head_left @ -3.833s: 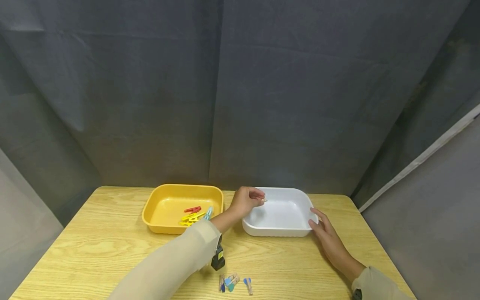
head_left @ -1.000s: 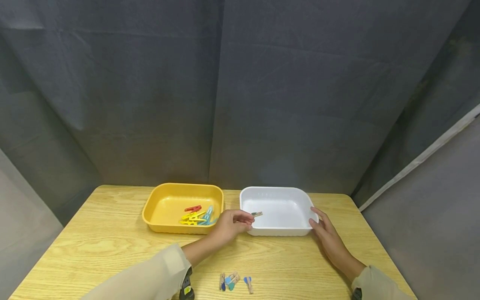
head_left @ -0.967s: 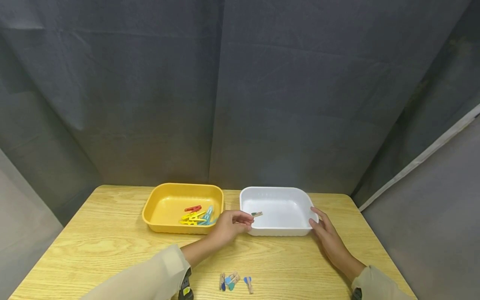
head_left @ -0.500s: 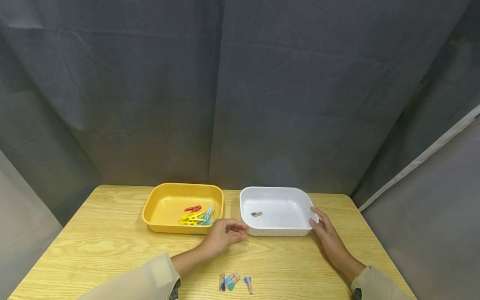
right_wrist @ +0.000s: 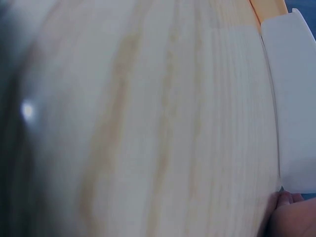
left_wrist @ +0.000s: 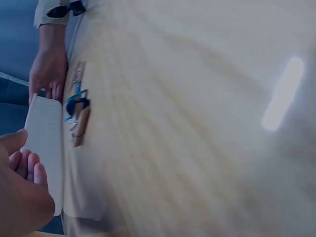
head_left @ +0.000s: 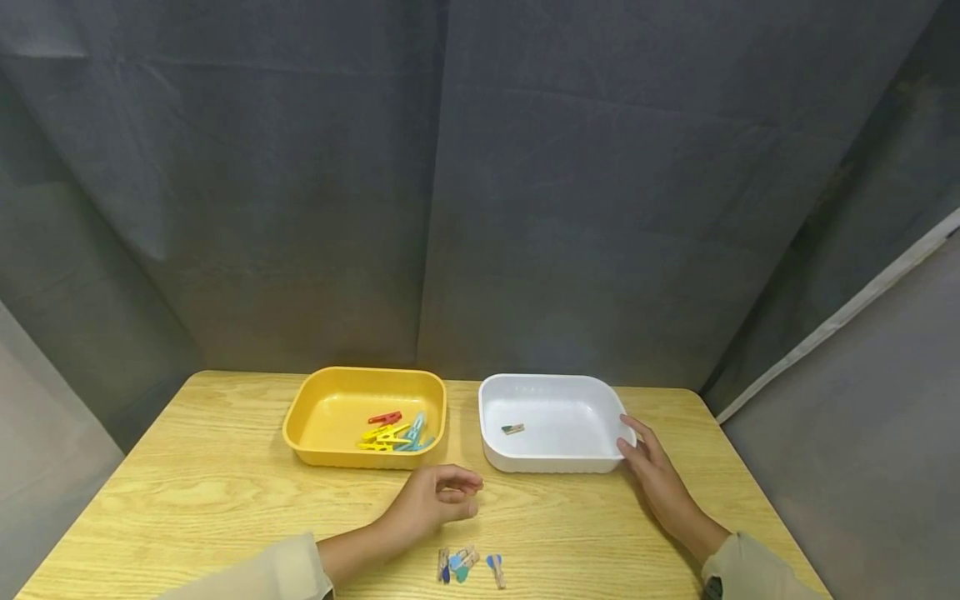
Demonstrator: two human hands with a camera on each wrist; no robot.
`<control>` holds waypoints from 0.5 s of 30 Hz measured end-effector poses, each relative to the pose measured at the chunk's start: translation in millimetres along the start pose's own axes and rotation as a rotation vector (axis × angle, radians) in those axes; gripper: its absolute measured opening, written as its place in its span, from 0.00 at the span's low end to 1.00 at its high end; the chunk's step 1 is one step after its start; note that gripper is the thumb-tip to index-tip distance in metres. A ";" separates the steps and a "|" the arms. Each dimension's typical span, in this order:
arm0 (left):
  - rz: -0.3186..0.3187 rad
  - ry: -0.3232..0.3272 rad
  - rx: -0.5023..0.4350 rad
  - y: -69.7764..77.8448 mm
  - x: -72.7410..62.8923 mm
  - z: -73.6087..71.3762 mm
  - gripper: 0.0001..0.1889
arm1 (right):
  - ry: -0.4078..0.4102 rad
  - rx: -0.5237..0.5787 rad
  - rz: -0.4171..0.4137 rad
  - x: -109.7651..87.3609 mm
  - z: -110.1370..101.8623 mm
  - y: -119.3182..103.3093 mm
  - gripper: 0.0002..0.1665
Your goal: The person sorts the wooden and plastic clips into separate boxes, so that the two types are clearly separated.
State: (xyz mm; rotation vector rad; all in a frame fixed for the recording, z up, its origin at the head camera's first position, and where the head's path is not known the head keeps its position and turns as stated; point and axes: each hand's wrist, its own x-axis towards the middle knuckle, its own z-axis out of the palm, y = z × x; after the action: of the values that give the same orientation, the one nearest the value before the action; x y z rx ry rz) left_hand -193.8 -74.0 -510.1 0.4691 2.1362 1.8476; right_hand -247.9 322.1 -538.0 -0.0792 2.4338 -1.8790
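Note:
My left hand (head_left: 427, 507) hovers over the table in front of the gap between two tubs, holding nothing, its fingers loosely bent. My right hand (head_left: 655, 467) grips the right end of the white tub (head_left: 551, 464); some of its fingers are hidden. One wooden clothespin with a dark green end (head_left: 513, 429) lies inside the white tub, toward its left. In the yellow tub (head_left: 330, 457) are a red clothespin (head_left: 385, 418), several yellow clothespins (head_left: 386, 434) and light blue clothespins (head_left: 415, 429). Near the table's front lie several wooden clothespins (head_left: 465, 560) with blue and green ends.
A single blue-ended wooden clothespin (head_left: 497, 571) lies just right of the small pile. Both tubs stand near the back edge of the wooden table (head_left: 187, 492). Grey curtains (head_left: 480, 208) surround the table at the back and sides.
My left hand has let go of the wooden clothespin in the white tub and drawn back left and nearer, toward the small pile. My right hand has stayed on the tub.

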 end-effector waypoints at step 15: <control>-0.071 -0.091 0.039 -15.6 -40.9 -10.2 0.21 | 0.007 0.022 -0.002 2.0 0.4 2.8 0.38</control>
State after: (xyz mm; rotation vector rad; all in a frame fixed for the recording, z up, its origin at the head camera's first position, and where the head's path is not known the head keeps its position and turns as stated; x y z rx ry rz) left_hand -161.8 -102.3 -524.1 0.4701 2.1044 1.7166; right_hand -249.9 322.3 -540.9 -0.0743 2.4183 -1.9094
